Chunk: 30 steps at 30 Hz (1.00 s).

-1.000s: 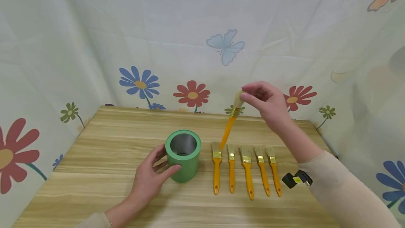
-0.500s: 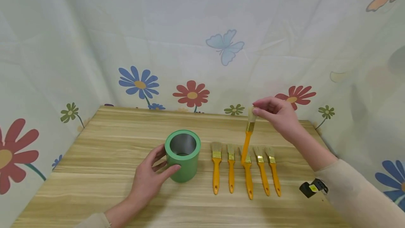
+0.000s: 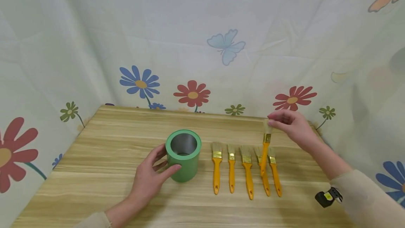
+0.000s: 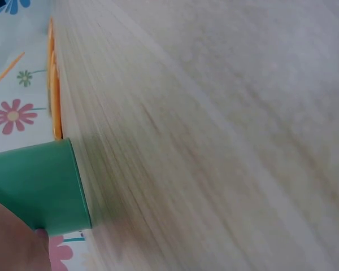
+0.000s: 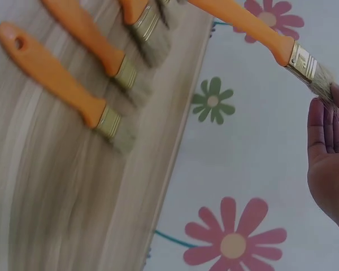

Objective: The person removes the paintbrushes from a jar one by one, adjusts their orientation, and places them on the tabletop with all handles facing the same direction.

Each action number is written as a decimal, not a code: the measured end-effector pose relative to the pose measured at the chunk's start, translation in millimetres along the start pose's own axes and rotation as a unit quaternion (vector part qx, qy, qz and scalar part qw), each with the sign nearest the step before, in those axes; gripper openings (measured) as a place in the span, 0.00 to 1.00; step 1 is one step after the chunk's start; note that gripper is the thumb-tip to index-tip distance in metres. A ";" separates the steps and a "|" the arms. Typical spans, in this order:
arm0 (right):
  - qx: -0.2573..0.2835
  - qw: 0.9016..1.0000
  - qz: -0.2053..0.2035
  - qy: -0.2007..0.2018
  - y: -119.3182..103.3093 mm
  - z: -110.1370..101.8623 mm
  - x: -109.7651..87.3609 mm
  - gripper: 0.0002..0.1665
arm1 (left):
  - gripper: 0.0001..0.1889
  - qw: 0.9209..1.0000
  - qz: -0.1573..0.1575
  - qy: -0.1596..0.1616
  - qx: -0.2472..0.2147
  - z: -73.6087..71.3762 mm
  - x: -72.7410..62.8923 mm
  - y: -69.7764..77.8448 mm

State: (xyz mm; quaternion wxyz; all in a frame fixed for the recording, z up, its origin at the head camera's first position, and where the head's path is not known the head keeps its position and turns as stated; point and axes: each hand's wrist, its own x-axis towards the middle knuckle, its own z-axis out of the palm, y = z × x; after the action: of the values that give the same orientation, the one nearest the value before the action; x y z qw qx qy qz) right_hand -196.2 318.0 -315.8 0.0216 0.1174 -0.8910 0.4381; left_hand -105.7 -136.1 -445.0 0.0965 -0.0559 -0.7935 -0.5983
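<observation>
My left hand [image 3: 152, 171] grips the side of a green can [image 3: 183, 156], its thumb across the front and fingers behind. The can stands upright on the table, open at the top, with a dark metallic inside. Between thumb and fingers, my right hand [image 3: 292, 127] pinches a paintbrush [image 3: 265, 150] by its bristles, the orange handle hanging down. In the head view that handle overlaps one brush of the row. The right wrist view shows the held brush [image 5: 294, 53] with its bristles at the fingertips. The left wrist view has the can [image 4: 39, 186] beside the left hand [image 4: 14, 243].
Several paintbrushes [image 3: 246, 171] with orange handles lie in a row right of the can, bristles toward the back. They rest on a wood-grain table [image 3: 126, 133]. A flowered cloth [image 3: 164, 45] hangs behind and at the sides. A small black device [image 3: 327, 197] sits at the right sleeve.
My right hand has moved right and lower with the pinched paintbrush, past several brushes in the row. The left hand and the can have stayed put.
</observation>
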 end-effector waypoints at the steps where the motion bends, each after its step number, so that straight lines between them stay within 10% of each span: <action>1: -0.007 1.000 0.005 -0.001 4.3 -2.2 -1.0 0.21 | 0.41 1.000 0.000 0.000 -0.001 -0.1 0.2 -0.2; 30: -0.081 0.994 0.044 -0.051 79.0 -35.0 -12.9 0.17 | 0.40 1.000 0.011 -0.004 0.000 -1.5 0.1 -0.1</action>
State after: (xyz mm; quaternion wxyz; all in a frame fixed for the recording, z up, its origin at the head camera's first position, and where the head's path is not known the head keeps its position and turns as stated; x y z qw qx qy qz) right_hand -203.9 394.4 -357.3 -0.0341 0.0983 -0.9277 0.3584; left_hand -105.7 -137.6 -444.7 0.0998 -0.0665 -0.7935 -0.5967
